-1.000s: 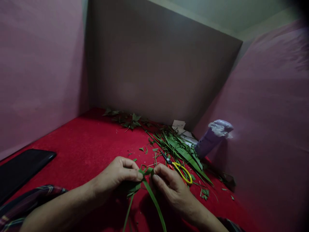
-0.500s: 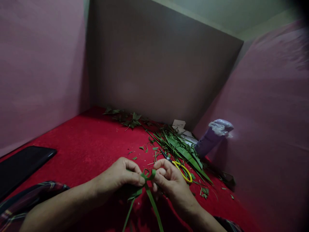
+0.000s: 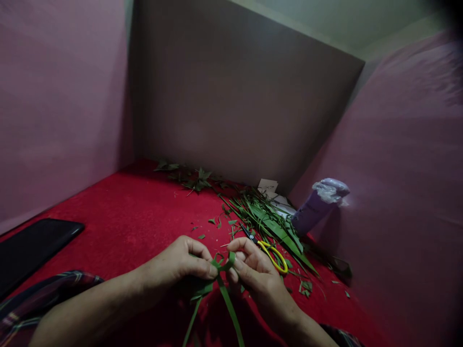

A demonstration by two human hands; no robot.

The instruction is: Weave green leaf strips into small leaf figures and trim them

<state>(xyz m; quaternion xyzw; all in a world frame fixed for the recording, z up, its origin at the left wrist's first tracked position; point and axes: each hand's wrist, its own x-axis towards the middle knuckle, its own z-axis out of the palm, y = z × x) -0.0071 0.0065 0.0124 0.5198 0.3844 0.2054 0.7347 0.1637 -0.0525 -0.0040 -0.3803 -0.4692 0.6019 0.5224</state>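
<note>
My left hand (image 3: pixel 181 264) and my right hand (image 3: pixel 253 272) meet low in the middle of the view, both pinched on a folded green leaf strip (image 3: pixel 222 266). The strip is looped between my fingertips, and its long ends (image 3: pixel 229 308) trail down toward me over the red cloth (image 3: pixel 123 217). Just beyond my right hand lie scissors with yellow handles (image 3: pixel 271 254), untouched.
A heap of cut green leaves (image 3: pixel 269 219) lies behind the scissors, with more scraps (image 3: pixel 191 178) near the back wall. A purple cylinder capped in plastic (image 3: pixel 316 205) leans at the right. A black phone (image 3: pixel 32 246) rests at the left. Pink panels enclose the sides.
My right hand has turned and lifted its thumb and forefinger over the loop, folding the strip tighter. The left hand has shifted only slightly.
</note>
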